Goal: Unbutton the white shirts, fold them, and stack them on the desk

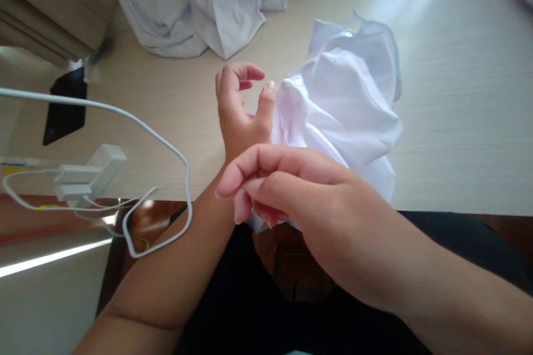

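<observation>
A white garment with small buttons [345,94], perhaps a shirt, lies crumpled at the table's front edge. My left hand [245,111] is at its left side. The thumb and curved fingers of this hand stand apart, with nothing seen between them. Nearer to me, my right hand [303,188] is in front of the garment and over my left wrist. Its thumb and fingertips are pinched together. Whatever they hold, if anything, is too small to make out. Part of the cloth is hidden behind my right hand.
More white cloth [175,5] is heaped at the back of the pale table [449,122]. A white cable [166,147] loops at the left, close to my left forearm. Behind it are a white power strip with plugs [104,169] and a flat black object [65,105].
</observation>
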A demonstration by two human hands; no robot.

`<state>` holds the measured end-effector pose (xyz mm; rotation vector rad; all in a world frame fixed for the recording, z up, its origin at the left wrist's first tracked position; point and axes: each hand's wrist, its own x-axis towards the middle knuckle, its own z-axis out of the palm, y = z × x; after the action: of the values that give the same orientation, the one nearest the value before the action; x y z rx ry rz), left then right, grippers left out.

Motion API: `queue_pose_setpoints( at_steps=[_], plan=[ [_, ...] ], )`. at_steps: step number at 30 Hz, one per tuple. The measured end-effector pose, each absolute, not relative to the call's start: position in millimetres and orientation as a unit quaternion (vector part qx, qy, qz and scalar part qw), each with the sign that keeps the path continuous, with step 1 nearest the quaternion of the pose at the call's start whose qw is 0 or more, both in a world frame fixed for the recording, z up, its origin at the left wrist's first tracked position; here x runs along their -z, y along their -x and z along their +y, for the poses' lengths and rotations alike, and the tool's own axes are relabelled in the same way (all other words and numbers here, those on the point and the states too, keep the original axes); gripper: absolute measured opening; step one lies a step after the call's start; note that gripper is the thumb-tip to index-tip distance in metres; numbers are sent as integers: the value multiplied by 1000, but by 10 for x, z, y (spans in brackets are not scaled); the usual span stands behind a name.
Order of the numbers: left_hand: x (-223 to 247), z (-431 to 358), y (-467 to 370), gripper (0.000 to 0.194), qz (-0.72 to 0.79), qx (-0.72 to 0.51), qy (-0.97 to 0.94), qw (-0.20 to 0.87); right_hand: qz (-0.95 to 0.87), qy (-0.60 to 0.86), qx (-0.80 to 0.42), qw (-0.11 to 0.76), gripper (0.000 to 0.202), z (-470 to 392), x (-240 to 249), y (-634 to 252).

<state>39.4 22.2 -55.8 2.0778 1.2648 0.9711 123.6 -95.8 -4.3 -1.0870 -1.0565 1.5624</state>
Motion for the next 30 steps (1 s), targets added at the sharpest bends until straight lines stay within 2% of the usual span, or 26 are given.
queue_pose_setpoints(
  at_steps=[3, 6, 9, 11, 14, 16, 18, 19, 20, 22, 25, 27, 30],
  plan=[
    [430, 136, -387, 10, 423, -389, -781, 244, -509, 412, -644, 396, 23, -988, -31, -1237],
    [312, -52, -429, 14, 309, -375, -810, 328, -629, 373, -603, 320, 23, -1162, -53, -1160],
    [222, -292, -473, 25, 146, -253, -857, 424, -683, 389, -557, 269, 31, -1476, -70, -1187],
    [221, -422, -477, 31, 29, -142, -885, 443, -675, 472, -507, 255, 37, -1769, -89, -1302],
    [352, -517, -448, 42, -55, -29, -914, 401, -633, 622, -396, 237, 33, -2308, -84, -1598],
    [499, -544, -427, 57, -58, 12, -936, 347, -611, 688, -323, 221, 28, -2682, -20, -1837],
    [629, -590, -428, 73, -48, 36, -955, 289, -542, 777, -236, 215, 34, -3013, 101, -2056],
    [672, -628, -439, 75, -31, 33, -964, 262, -499, 825, -188, 188, 38, -3150, 177, -2141],
    [695, -675, -458, 71, -7, 24, -971, 240, -474, 857, -147, 141, 42, -3263, 255, -2205],
    [682, -779, -508, 49, 49, -4, -978, 203, -431, 897, -91, 46, 50, -3406, 401, -2264],
    [567, -867, -575, 21, 100, -36, -978, 182, -426, 902, -72, -6, 47, -3436, 534, -2245],
    [470, -834, -584, 16, 115, -58, -970, 205, -433, 899, -61, -17, 44, -3383, 559, -2228],
    [324, -670, -536, 20, 156, -138, -931, 299, -433, 899, -44, -39, 43, -3305, 553, -2259]
  ],
)
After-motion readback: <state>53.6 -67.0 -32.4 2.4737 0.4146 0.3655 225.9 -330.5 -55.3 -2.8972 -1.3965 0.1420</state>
